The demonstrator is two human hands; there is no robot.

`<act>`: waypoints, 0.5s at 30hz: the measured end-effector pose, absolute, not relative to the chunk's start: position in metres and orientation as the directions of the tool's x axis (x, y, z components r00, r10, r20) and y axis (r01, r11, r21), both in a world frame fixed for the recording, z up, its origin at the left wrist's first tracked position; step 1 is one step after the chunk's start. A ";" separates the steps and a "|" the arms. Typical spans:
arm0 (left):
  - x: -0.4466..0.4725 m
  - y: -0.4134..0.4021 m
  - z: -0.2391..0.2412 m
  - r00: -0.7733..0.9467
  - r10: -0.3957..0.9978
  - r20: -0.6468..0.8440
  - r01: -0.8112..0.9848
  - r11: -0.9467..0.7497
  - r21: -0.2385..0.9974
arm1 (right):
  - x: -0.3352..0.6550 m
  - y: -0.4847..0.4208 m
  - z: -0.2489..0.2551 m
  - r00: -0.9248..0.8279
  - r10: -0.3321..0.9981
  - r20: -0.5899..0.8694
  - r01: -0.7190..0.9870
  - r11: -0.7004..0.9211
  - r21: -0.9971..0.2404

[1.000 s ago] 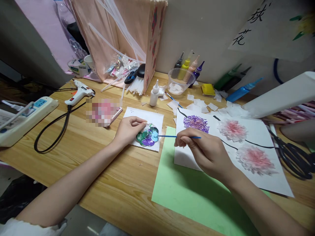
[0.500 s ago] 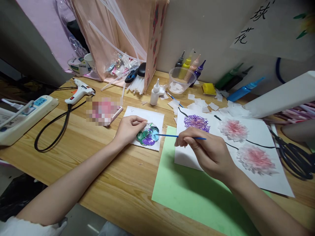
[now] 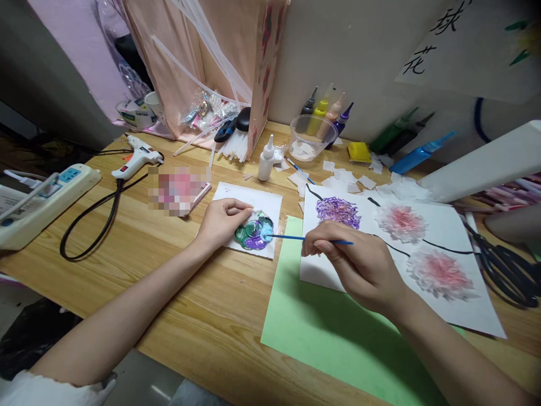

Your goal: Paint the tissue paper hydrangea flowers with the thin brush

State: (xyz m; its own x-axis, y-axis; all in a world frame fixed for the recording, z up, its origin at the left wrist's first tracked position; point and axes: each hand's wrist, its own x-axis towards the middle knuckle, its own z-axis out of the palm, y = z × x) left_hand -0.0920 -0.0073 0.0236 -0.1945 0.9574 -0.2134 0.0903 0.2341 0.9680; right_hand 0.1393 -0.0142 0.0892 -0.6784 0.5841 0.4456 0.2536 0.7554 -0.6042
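I have the left hand (image 3: 222,223) near the centre of the frame, thumb and fingers pinched on the upper-left edge of the palette (image 3: 255,235). The palette lies on a small white paper (image 3: 270,203). Right of centre, I see the right hand (image 3: 353,256) closed around the brush (image 3: 291,237), whose tip is at the palette's light-blue paint (image 3: 266,231). Under that hand I see the flower sheet (image 3: 321,273), overlapping the green sheet (image 3: 296,332) at lower right. Scissors (image 3: 507,270) lie at the right edge.
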 end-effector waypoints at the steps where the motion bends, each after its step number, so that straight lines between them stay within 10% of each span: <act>1: -0.092 -0.007 0.023 -0.193 0.958 -0.213 0.090 0.234 0.968 | 0.139 -0.014 0.089 -0.689 0.576 0.440 0.243 0.755 -0.609; 15: -0.092 -0.006 0.021 -0.194 0.957 -0.218 0.074 0.235 0.969 | 0.137 -0.014 0.087 -0.679 0.582 0.446 0.284 0.770 -0.572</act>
State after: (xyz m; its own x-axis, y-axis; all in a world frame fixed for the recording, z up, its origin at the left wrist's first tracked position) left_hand -0.0923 -0.0056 0.0207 -0.1937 0.9566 -0.2176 0.0742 0.2355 0.9690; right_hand 0.1372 -0.0138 0.0868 -0.6794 0.5824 0.4463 0.2844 0.7697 -0.5716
